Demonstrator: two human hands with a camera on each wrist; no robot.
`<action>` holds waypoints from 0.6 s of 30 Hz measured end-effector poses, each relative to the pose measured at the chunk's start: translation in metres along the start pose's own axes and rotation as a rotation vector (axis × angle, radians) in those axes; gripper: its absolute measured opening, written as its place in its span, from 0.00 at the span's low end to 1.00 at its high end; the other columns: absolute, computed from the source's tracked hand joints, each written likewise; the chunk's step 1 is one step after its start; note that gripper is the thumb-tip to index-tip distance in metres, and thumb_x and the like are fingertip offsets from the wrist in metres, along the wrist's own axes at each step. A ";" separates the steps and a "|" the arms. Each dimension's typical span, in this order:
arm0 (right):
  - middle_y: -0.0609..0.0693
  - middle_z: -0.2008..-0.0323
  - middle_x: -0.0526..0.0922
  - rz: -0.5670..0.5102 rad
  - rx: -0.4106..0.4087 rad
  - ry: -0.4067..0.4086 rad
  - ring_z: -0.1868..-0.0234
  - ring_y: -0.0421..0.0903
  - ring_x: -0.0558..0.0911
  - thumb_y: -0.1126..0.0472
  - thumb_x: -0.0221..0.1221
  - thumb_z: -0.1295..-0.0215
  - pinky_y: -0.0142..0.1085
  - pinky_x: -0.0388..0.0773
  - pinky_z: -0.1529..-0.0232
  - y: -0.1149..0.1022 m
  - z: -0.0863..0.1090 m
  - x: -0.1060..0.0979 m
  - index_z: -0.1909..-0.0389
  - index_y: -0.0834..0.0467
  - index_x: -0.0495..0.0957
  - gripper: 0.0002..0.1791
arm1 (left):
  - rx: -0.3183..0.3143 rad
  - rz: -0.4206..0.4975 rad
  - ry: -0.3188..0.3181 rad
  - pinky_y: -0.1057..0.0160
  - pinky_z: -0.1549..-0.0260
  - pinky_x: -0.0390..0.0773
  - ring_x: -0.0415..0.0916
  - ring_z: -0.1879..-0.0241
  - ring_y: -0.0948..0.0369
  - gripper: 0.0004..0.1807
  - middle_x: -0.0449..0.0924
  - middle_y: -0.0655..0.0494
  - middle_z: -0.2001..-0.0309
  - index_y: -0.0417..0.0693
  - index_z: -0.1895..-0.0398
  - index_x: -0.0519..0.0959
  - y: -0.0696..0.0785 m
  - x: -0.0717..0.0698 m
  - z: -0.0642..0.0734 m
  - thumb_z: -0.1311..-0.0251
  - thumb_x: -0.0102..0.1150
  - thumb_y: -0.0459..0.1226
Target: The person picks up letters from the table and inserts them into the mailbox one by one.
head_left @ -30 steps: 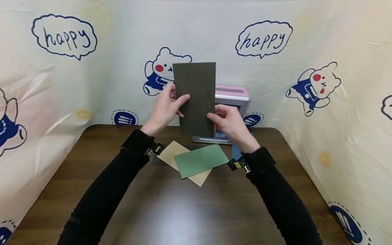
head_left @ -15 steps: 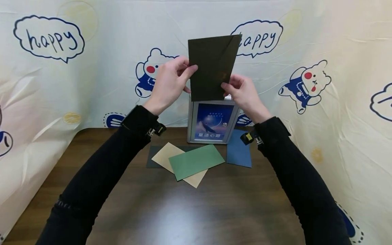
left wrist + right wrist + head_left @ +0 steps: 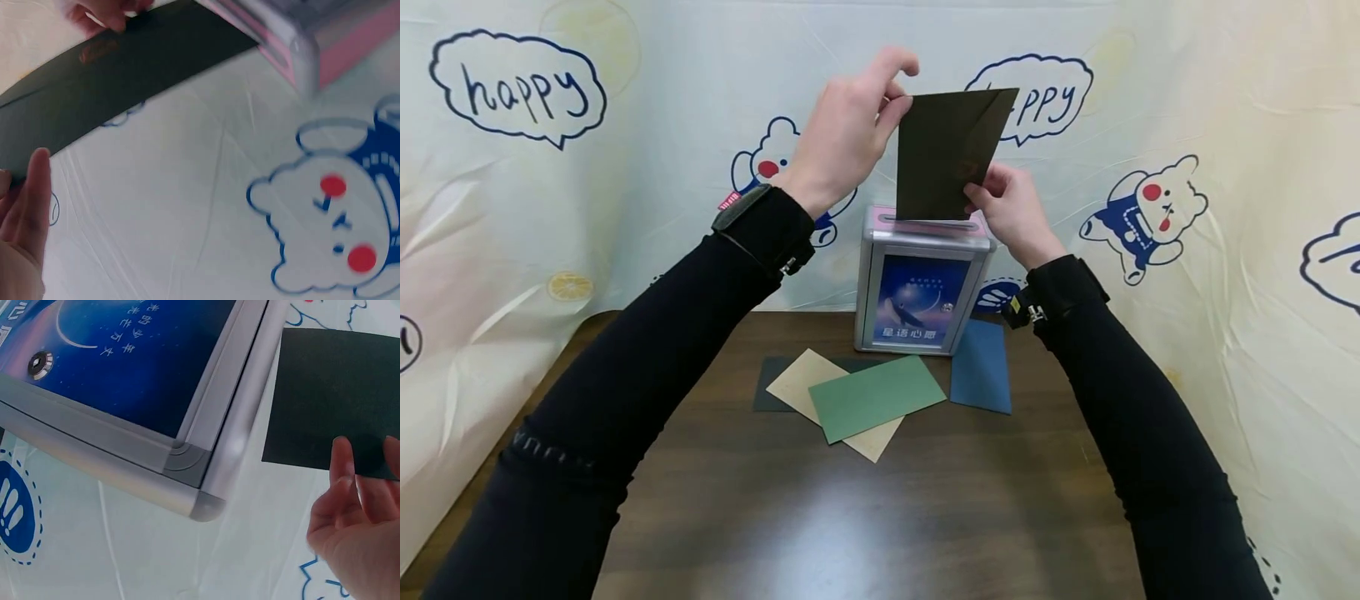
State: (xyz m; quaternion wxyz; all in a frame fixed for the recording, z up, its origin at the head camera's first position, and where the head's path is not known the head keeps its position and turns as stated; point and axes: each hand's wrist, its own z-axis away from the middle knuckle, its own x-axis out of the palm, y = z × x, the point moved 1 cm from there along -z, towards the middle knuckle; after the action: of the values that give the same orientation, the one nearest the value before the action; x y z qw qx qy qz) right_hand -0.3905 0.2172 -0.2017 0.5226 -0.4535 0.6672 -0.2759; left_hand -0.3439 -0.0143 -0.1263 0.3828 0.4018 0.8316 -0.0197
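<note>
A dark olive paper card [image 3: 951, 154] stands upright over the slotted pink top of a silver box [image 3: 925, 296]. Its lower edge is right at the slot [image 3: 883, 218]; I cannot tell whether it is inside. My left hand [image 3: 850, 129] pinches the card's upper left corner, with the index finger raised off it. Lower on the right edge, my right hand [image 3: 1011, 208] pinches it between thumb and fingers. In the left wrist view the card [image 3: 144, 59] reaches the box's edge [image 3: 300, 56]. The right wrist view shows the card [image 3: 331, 400] beside the box front.
On the brown table [image 3: 850, 517] lie a green card [image 3: 876, 398], a beige card [image 3: 793, 387] and a dark grey card [image 3: 767, 396], overlapping. A blue card [image 3: 981, 367] lies at the box's right. Behind hangs a printed white cloth [image 3: 662, 167].
Both hands raised the dark card and carried it right, over the box top. Since half a second ago, my left hand has slid up to its top corner, and its lower edge has come to the slot.
</note>
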 end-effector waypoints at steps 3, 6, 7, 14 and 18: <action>0.55 0.55 0.82 0.027 0.021 0.007 0.57 0.54 0.77 0.59 0.55 0.30 0.38 0.69 0.44 0.006 -0.002 0.002 0.48 0.58 0.78 0.13 | 0.023 -0.010 -0.005 0.76 0.53 0.70 0.76 0.56 0.61 0.16 0.80 0.52 0.53 0.46 0.42 0.72 -0.003 0.003 -0.001 0.28 0.44 0.39; 0.55 0.55 0.82 0.047 0.038 0.004 0.57 0.53 0.77 0.59 0.54 0.30 0.38 0.70 0.46 0.011 -0.004 0.005 0.49 0.58 0.78 0.13 | 0.038 0.000 -0.002 0.73 0.54 0.71 0.75 0.56 0.61 0.13 0.80 0.52 0.54 0.44 0.48 0.75 -0.008 0.007 0.001 0.28 0.45 0.38; 0.55 0.55 0.82 0.048 0.040 0.000 0.57 0.53 0.77 0.59 0.53 0.29 0.38 0.70 0.47 0.013 -0.005 0.007 0.49 0.58 0.78 0.13 | 0.036 0.004 -0.002 0.73 0.54 0.70 0.75 0.56 0.61 0.13 0.80 0.52 0.54 0.43 0.49 0.75 -0.010 0.008 0.001 0.28 0.45 0.38; 0.54 0.54 0.81 0.076 0.037 -0.010 0.55 0.48 0.76 0.60 0.53 0.29 0.37 0.71 0.50 0.026 -0.007 0.011 0.47 0.58 0.78 0.13 | 0.038 0.014 -0.008 0.73 0.53 0.72 0.75 0.57 0.61 0.11 0.80 0.52 0.54 0.42 0.53 0.76 -0.018 0.019 0.003 0.29 0.46 0.37; 0.54 0.54 0.82 0.165 0.002 -0.011 0.53 0.46 0.76 0.60 0.54 0.29 0.39 0.69 0.46 0.034 -0.005 0.011 0.46 0.57 0.78 0.14 | 0.025 0.004 -0.030 0.72 0.53 0.73 0.77 0.57 0.61 0.13 0.81 0.51 0.54 0.42 0.48 0.76 -0.022 0.028 0.004 0.29 0.46 0.36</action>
State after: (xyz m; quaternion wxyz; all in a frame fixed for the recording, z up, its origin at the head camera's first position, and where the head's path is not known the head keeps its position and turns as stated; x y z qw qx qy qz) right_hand -0.4066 0.2213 -0.2341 0.5474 -0.3981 0.6992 -0.2302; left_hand -0.3671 -0.0118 -0.1534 0.3901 0.4079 0.8247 -0.0353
